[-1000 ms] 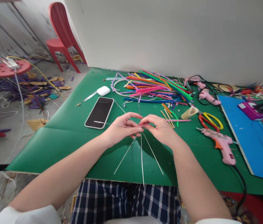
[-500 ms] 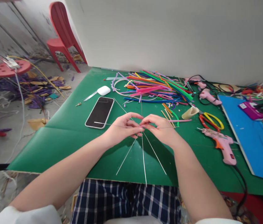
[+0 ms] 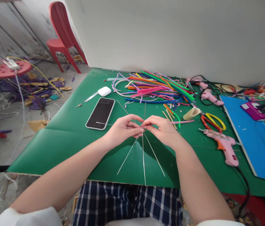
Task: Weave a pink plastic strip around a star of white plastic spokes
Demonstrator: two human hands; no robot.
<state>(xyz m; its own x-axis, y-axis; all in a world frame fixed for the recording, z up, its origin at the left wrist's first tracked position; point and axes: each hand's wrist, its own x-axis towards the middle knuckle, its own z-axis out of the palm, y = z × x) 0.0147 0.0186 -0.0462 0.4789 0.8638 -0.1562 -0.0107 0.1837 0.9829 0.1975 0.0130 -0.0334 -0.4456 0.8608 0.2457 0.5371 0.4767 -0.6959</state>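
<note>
Several thin, stiff silvery wires (image 3: 143,158) cross at one centre and fan outward like spokes. At that crossing, my left hand (image 3: 126,127) pinches them from the left with thumb and fingers. My right hand (image 3: 158,126) pinches the same centre from the right, its fingertips meeting those of my left hand. Three wire ends point down toward the table's near edge, and others reach left over the phone, right and away from me. My fingers hide the crossing itself.
A phone (image 3: 100,113) lies left of my hands, with a white case (image 3: 104,91) behind it. Colourful pipe cleaners (image 3: 156,88) are heaped at the back. Pliers (image 3: 213,122), a pink glue gun (image 3: 224,144) and a blue board (image 3: 252,138) lie to the right on the green table (image 3: 59,147).
The wire spokes have turned and tilted slightly, their near ends shifting a little left and their far ends a little right. Both hands keep almost the same place and grip.
</note>
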